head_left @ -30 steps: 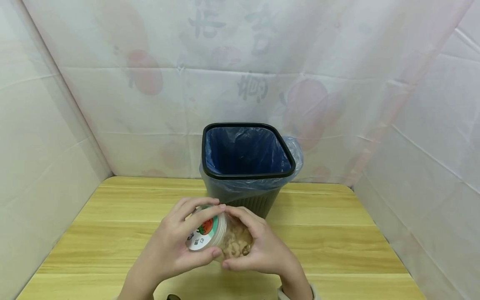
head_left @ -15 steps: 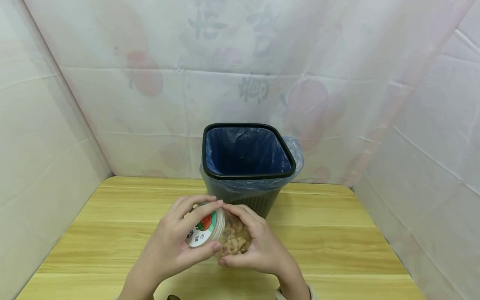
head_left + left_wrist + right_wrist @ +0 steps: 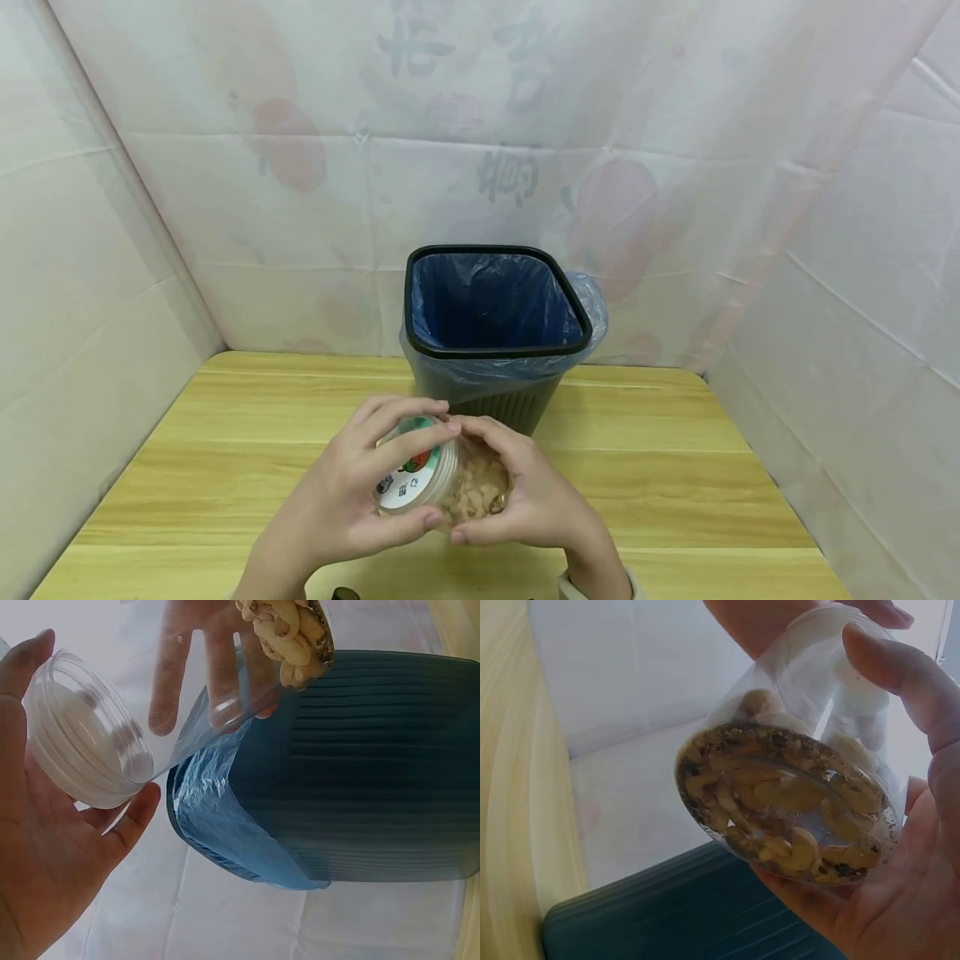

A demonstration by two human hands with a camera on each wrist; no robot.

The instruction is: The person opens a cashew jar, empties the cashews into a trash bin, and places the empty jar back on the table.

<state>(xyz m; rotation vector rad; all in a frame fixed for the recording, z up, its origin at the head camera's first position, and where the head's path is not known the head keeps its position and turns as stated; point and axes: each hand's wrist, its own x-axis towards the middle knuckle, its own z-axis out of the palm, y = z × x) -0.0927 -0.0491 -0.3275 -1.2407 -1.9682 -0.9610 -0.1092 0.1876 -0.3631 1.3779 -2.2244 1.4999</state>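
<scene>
A clear plastic jar of cashews is held tilted between both hands, above the front of the table. My left hand grips its lid, which has a white and green label with a red fruit picture. Around the jar's body curl the thumb and fingers of my right hand. In the left wrist view, the lid sits on the jar's mouth and the cashews lie toward the far end. The jar's base faces the right wrist camera, with cashews and dark bits settled against it.
Behind the hands stands a dark ribbed bin with a black rim and a blue bag folded over it. A small dark object shows at the bottom edge of the wooden table. Pale printed cloth encloses the table.
The jar and both hands have shifted slightly down and to the right over the last half second. Both hands keep their hold on lid and body.
</scene>
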